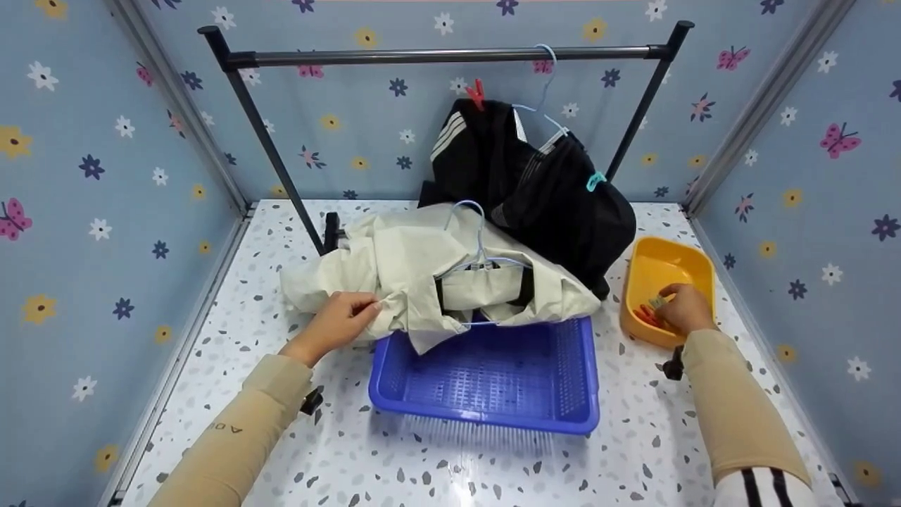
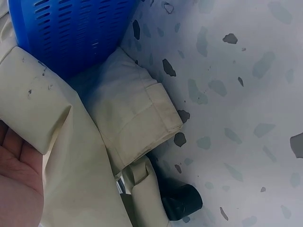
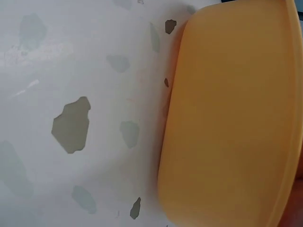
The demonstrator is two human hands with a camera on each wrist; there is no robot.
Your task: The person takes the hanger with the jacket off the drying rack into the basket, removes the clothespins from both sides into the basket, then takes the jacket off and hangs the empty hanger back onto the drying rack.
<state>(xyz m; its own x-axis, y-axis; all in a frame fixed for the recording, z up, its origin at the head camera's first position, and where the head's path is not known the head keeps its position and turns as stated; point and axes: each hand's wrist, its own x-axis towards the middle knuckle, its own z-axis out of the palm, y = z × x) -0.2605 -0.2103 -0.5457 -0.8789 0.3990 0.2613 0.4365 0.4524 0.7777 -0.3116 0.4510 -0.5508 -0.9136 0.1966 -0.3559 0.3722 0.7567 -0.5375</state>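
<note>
A cream jacket [image 1: 405,246] on a light-blue hanger [image 1: 481,236] lies across the back of a blue basket [image 1: 484,417]. My left hand [image 1: 334,324] pinches the jacket's cloth at its left side. In the left wrist view, part of the left palm [image 2: 21,175] shows beside the folded cloth. My right hand [image 1: 685,310] reaches into a yellow tray [image 1: 637,325], its fingers bent down at a pale green clothespin [image 1: 657,302]. Red clothespins [image 1: 646,315] lie beside it. Whether the fingers pinch the pale one cannot be told. The tray's wall hides most of that hand in the right wrist view.
Behind the basket stands a black clothes rack [image 1: 394,58]. From its bar hangs a black garment [image 1: 556,190] on a light-blue hanger [image 1: 545,84], with a red clothespin [image 1: 476,94] and a turquoise clothespin [image 1: 595,181] clipped on. Flowered walls [image 1: 795,176] close in the speckled table.
</note>
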